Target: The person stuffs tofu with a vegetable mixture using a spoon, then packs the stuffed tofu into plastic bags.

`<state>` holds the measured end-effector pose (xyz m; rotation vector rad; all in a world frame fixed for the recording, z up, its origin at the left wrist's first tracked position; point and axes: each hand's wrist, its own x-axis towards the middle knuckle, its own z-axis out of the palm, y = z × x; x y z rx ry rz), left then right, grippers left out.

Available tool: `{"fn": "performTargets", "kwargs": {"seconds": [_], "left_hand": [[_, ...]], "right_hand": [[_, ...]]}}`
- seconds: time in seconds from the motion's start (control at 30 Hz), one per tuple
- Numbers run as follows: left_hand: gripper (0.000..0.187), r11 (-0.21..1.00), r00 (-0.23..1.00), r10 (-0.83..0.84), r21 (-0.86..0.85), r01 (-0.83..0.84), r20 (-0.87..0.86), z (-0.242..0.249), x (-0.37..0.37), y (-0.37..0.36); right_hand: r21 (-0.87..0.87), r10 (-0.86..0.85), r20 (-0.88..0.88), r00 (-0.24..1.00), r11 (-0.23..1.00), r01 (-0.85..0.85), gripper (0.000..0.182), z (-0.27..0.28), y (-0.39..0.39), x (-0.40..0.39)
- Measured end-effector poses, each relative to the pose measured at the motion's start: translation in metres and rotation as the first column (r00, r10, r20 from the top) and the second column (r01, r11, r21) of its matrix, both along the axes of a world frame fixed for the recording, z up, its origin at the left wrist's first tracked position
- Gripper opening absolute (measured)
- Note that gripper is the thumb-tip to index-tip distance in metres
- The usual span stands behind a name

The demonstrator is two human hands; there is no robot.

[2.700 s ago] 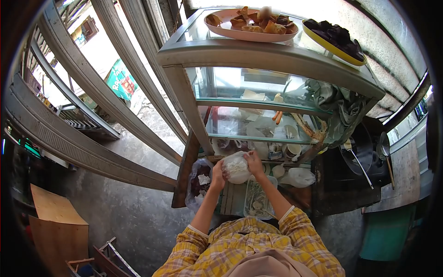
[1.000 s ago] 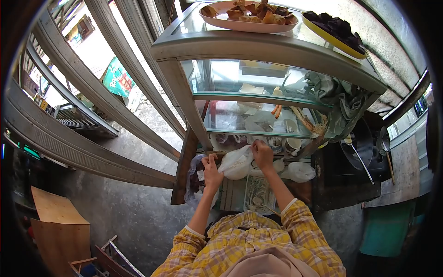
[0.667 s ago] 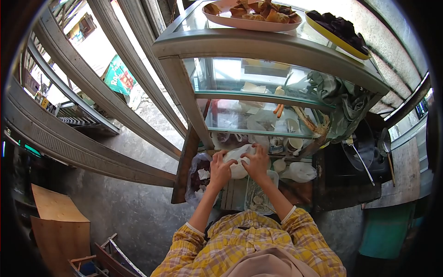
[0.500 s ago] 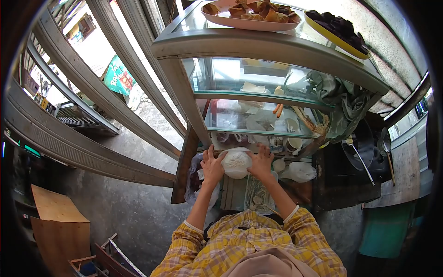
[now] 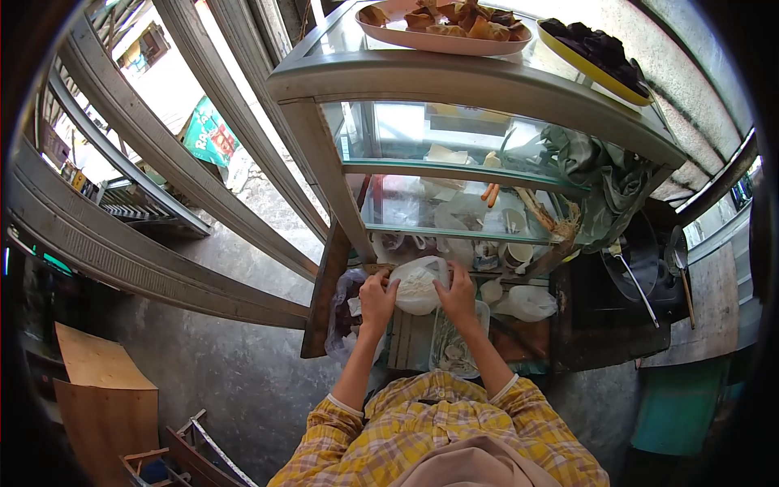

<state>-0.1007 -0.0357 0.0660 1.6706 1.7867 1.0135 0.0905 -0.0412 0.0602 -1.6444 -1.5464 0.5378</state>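
Observation:
A clear plastic bag of white powder sits on the counter in front of me, its top spread open. My left hand grips the bag's left edge with curled fingers and the thumb against it. On the other side, my right hand pinches the right edge. Just below stands a clear rectangular tub with pale residue inside. A knotted clear bag lies to the right of my right hand. Left of my left hand is a plastic bag with dark red contents.
A glass display case rises over the counter, bearing a pink plate of fried pieces and a yellow dish of dark pieces. A wok sits on the stove at right. Metal posts line the left side.
My fingers have gone from spread around the bag to curled on its edges. The bag's rim is pulled up and stands more open on the right.

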Motion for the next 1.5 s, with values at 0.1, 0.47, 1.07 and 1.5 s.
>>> {"fn": "performTargets", "kwargs": {"seconds": [0.1,0.47,1.07,1.5], "left_hand": [[0.031,0.999,1.000,-0.001,-0.050,0.001,-0.002,-0.019,-0.005,-0.001],[0.027,0.706,-0.144,0.704,-0.663,0.248,0.696,-0.080,-0.022,0.013],[0.029,0.940,0.794,0.060,-0.302,0.159,0.604,-0.062,-0.002,0.015],[0.039,0.741,0.724,0.134,-0.553,0.380,0.676,-0.090,-0.020,0.037]], "right_hand": [[-0.021,-0.011,-0.088,0.996,1.000,0.009,0.037,-0.016,0.002,0.002],[-0.591,-0.656,-0.749,-0.092,0.724,-0.354,0.022,-0.080,0.030,0.028],[-0.171,0.304,-0.287,0.908,0.917,-0.361,0.023,-0.055,0.040,0.017],[-0.627,-0.552,-0.769,0.323,0.552,-0.550,0.032,-0.059,0.065,0.022]]}}
